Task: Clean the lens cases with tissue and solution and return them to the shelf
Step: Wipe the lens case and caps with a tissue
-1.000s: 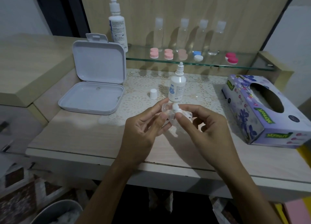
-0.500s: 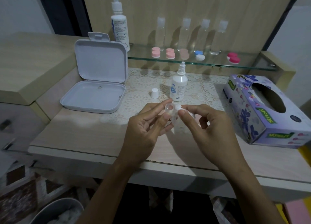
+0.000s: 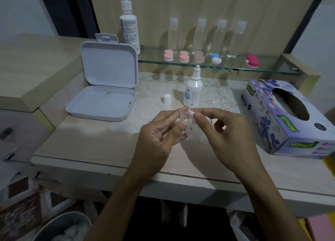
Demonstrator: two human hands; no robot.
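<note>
My left hand (image 3: 159, 132) pinches a clear lens case (image 3: 187, 122) above the table's middle. My right hand (image 3: 228, 132) holds a small wad of white tissue (image 3: 192, 112) and presses it into the case's upper cup with finger and thumb. Just behind stands a small solution bottle (image 3: 193, 91) with its nozzle bare, and its white cap (image 3: 167, 99) sits to the left on the lace mat. On the glass shelf (image 3: 235, 67) lie several lens cases: pink ones (image 3: 168, 55), a blue and white one (image 3: 215, 58), a magenta one (image 3: 252, 61).
An open white box (image 3: 107, 88) lies at the left. A tissue box (image 3: 288, 117) sits at the right. A large solution bottle (image 3: 129, 26) and several clear bottles (image 3: 201, 36) stand along the shelf. A grey bin (image 3: 63, 226) with used tissue is on the floor, lower left.
My right hand has kept working the tissue in the case, shifting slightly. The tissue's loose end, visible earlier under the fingers, is now mostly tucked in my hand.
</note>
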